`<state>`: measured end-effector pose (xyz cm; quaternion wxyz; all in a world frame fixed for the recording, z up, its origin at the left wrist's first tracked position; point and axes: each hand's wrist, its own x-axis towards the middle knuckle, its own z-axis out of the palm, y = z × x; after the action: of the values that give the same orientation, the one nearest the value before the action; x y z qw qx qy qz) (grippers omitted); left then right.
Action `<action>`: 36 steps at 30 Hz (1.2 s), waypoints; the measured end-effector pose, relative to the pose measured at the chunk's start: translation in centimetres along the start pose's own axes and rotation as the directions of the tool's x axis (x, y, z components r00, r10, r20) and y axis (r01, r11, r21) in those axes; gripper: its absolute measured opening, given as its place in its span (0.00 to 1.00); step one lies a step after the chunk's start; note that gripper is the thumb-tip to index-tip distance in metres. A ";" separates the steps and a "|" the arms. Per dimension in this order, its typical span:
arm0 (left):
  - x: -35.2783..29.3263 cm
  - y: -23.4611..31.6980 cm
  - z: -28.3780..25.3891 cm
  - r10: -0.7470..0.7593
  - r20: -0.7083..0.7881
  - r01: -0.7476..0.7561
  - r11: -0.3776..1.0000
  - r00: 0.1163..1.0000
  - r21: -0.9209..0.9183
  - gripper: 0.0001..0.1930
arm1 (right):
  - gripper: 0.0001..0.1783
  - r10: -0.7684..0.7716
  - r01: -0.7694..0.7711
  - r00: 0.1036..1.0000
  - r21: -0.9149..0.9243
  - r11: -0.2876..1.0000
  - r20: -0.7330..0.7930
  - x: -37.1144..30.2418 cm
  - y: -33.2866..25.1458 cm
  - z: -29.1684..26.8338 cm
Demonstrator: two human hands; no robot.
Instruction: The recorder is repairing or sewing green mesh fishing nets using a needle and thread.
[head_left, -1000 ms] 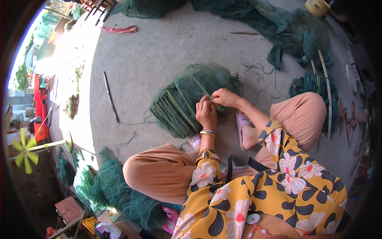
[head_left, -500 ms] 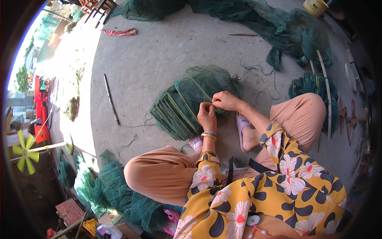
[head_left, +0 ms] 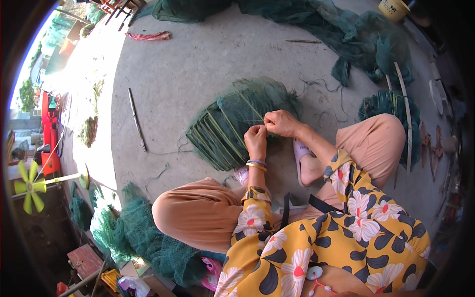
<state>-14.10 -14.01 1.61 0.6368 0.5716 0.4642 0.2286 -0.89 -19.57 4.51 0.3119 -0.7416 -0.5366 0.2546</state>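
A folded green net trap (head_left: 220,131) with several pale ribs lies on the floor before me, its loose netting bunched at the far right end. At its near right side my two hands meet, fingertips almost touching. My left hand (head_left: 256,142), with bangles at the wrist, is closed in a pinch. My right hand (head_left: 283,123) is pinched shut just right of it, against the netting. Whatever lies between the fingers is too fine to make out. Thin dark cord (head_left: 168,152) trails from the trap's left side.
A dark rod (head_left: 136,119) lies left on the concrete floor. Green netting (head_left: 366,44) is heaped at the far right, with a yellow bucket (head_left: 393,9) beyond. Another net bundle (head_left: 383,105) with pale sticks sits beyond my right knee. More netting (head_left: 168,255) and a yellow-green fan (head_left: 30,187) are at left.
My left hand has shifted slightly up and left, its fingertips still close to the right hand's. My right hand stays at the netting's edge. The trap has hardly moved.
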 end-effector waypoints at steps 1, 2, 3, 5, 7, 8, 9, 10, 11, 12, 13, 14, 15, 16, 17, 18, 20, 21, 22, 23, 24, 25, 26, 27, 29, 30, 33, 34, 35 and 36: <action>0.1 -0.4 -0.6 -0.059 0.015 0.060 0.989 0.998 -0.137 0.07 | 0.08 -0.026 0.026 1.000 0.014 1.000 -0.015 0.3 -0.4 0.5; 0.0 -0.8 -1.4 -0.063 -0.002 0.062 0.989 0.998 -0.131 0.07 | 0.08 -0.035 0.035 0.999 0.026 0.999 -0.005 0.5 -1.1 1.0; 0.0 -0.3 -1.2 -0.177 0.066 0.188 0.954 0.982 -0.233 0.05 | 0.08 -0.004 0.010 0.998 0.098 0.995 -0.060 0.1 -1.0 0.6; -0.2 0.5 -0.5 -0.282 0.154 0.318 0.892 0.947 -0.322 0.04 | 0.07 0.037 -0.017 0.993 0.165 0.986 -0.116 -0.6 -1.0 -0.1; -0.2 0.9 -0.4 -0.308 0.180 0.356 0.837 0.934 -0.415 0.02 | 0.06 0.118 -0.073 0.977 0.246 0.967 -0.176 -1.1 -1.4 -0.7; -0.2 1.1 -0.4 -0.308 0.181 0.357 0.836 0.934 -0.417 0.02 | 0.06 0.118 -0.073 0.977 0.243 0.967 -0.175 -1.3 -1.7 -0.8; -0.1 1.1 -0.4 -0.305 0.193 0.360 0.824 0.933 -0.437 0.02 | 0.06 0.139 -0.102 0.980 0.244 0.965 -0.140 -1.6 -1.8 -1.0; -0.1 1.1 -0.4 -0.302 0.203 0.363 0.811 0.931 -0.458 0.02 | 0.07 0.159 -0.130 0.982 0.244 0.961 -0.104 -1.8 -2.0 -1.0; -0.2 1.0 -0.3 -0.302 0.205 0.364 0.811 0.931 -0.459 0.02 | 0.07 0.160 -0.131 0.982 0.242 0.961 -0.104 -1.8 -2.1 -1.0; -0.2 1.1 -0.2 -0.306 0.210 0.371 0.804 0.928 -0.466 0.02 | 0.07 0.160 -0.128 0.980 0.235 0.964 -0.120 -1.8 -2.0 -1.0; -0.2 1.1 -0.1 -0.311 0.215 0.377 0.796 0.926 -0.473 0.02 | 0.07 0.160 -0.126 0.978 0.228 0.966 -0.135 -1.9 -1.9 -1.0; -0.3 1.1 0.1 -0.310 0.218 0.379 0.796 0.925 -0.472 0.02 | 0.07 0.162 -0.128 0.977 0.226 0.966 -0.137 -1.9 -1.8 -0.9; -0.3 1.1 0.1 -0.302 0.213 0.369 0.802 0.929 -0.471 0.03 | 0.07 0.162 -0.128 0.975 0.211 0.969 -0.151 -1.9 -1.7 -0.9; -0.4 1.1 0.2 -0.294 0.208 0.359 0.807 0.933 -0.469 0.03 | 0.07 0.162 -0.129 0.973 0.196 0.972 -0.165 -1.9 -1.7 -0.8; -0.4 1.0 0.2 -0.296 0.208 0.360 0.807 0.932 -0.469 0.03 | 0.07 0.164 -0.130 0.973 0.197 0.972 -0.163 -1.9 -1.6 -0.7; -0.5 0.9 0.2 -0.286 0.177 0.336 0.833 0.942 -0.440 0.03 | 0.08 0.161 -0.132 0.975 0.183 0.974 -0.154 -1.8 -1.6 -0.6; -0.5 0.7 0.2 -0.279 0.143 0.313 0.857 0.950 -0.409 0.03 | 0.08 0.159 -0.135 0.977 0.171 0.976 -0.138 -1.7 -1.5 -0.3; -0.6 0.6 0.6 -0.227 0.118 0.256 0.875 0.967 -0.411 0.04 | 0.07 0.155 -0.133 0.977 0.151 0.980 -0.147 -1.7 -1.1 -0.3; -0.6 0.6 1.0 -0.176 0.093 0.199 0.889 0.980 -0.412 0.05 | 0.07 0.152 -0.132 0.976 0.130 0.983 -0.154 -1.8 -0.8 -0.3; -0.7 0.5 1.4 -0.176 0.099 0.201 0.887 0.979 -0.415 0.05 | 0.07 0.155 -0.136 0.976 0.125 0.983 -0.156 -1.9 -0.6 -0.4; -0.7 0.4 1.3 -0.159 0.084 0.180 0.898 0.984 -0.402 0.06 | 0.06 0.158 -0.142 0.973 0.107 0.984 -0.169 -1.8 -0.7 -0.2; -0.8 0.3 1.3 -0.142 0.070 0.158 0.908 0.987 -0.388 0.06 | 0.06 0.162 -0.148 0.970 0.089 0.985 -0.183 -1.7 -0.7 0.1; -0.8 0.2 1.3 -0.142 0.066 0.156 0.909 0.988 -0.387 0.06 | 0.06 0.159 -0.145 0.970 0.091 0.985 -0.181 -1.6 -0.8 0.3; -0.8 0.2 1.4 -0.134 0.054 0.144 0.909 0.990 -0.392 0.07 | 0.05 0.116 -0.111 0.966 0.035 0.993 -0.232 -1.6 -0.6 0.6; -1.0 0.2 1.6 -0.125 0.044 0.132 0.909 0.991 -0.396 0.08 | 0.05 0.070 -0.079 0.957 -0.024 0.997 -0.281 -1.7 -0.2 1.1; -1.3 0.7 1.7 -0.197 0.073 0.209 0.875 0.978 -0.436 0.07 | 0.05 0.054 -0.068 0.945 -0.035 0.997 -0.322 -1.8 0.1 1.2; -1.4 0.9 1.8 -0.316 0.115 0.328 0.787 0.942 -0.522 0.06 | 0.05 0.098 -0.100 0.928 0.012 0.995 -0.361 -2.4 0.6 1.6; -1.3 0.7 1.6 -0.362 0.123 0.364 0.737 0.924 -0.570 0.05 | 0.05 0.155 -0.138 0.922 0.071 0.988 -0.355 -2.5 0.4 1.8; -1.0 0.6 1.3 -0.361 0.121 0.362 0.737 0.925 -0.571 0.05 | 0.05 0.153 -0.136 0.923 0.071 0.988 -0.354 -2.6 0.3 1.9; -0.7 0.4 1.0 -0.429 0.197 0.452 0.648 0.882 -0.612 0.04 | 0.06 0.192 -0.151 0.917 0.140 0.979 -0.350 -2.8 0.2 2.0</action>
<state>-13.45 -14.98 2.17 0.8370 0.1924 0.4708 0.2018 -3.04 -21.96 3.09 0.4221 -0.8017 -0.3879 0.1693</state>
